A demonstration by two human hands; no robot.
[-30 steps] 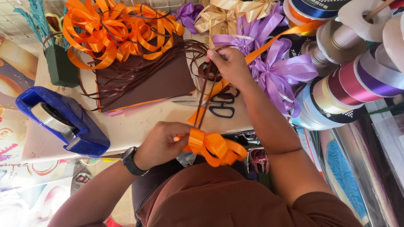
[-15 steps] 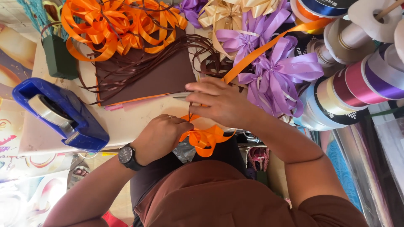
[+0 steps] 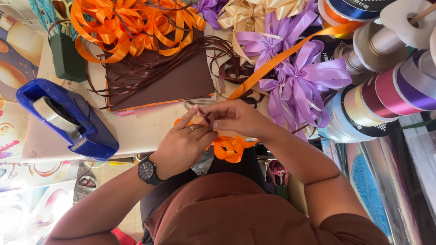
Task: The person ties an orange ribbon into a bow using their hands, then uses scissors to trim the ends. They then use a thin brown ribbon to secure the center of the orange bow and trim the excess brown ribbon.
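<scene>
My left hand (image 3: pixel 184 145), with a black watch on its wrist, holds a folded orange ribbon bow (image 3: pixel 229 148) just past the table's near edge. My right hand (image 3: pixel 236 117) meets it from the right, and its fingertips pinch a thin brown ribbon strand (image 3: pixel 203 117) against the bow's middle. An orange ribbon strip (image 3: pixel 290 52) runs from the hands up to the right toward the spools. Scissors lie hidden beneath my hands.
A blue tape dispenser (image 3: pixel 68 120) sits at the left of the table (image 3: pixel 136 134). A brown paper sheet (image 3: pixel 159 81) with thin brown strands, orange ribbon loops (image 3: pixel 131 25), purple bows (image 3: pixel 295 72) and a cream bow (image 3: pixel 247 16) lie behind. Ribbon spools (image 3: pixel 390 86) crowd the right.
My right hand has come down from the brown strands to the bow. Both hands now meet at its middle, and the bow has shifted slightly right under them.
</scene>
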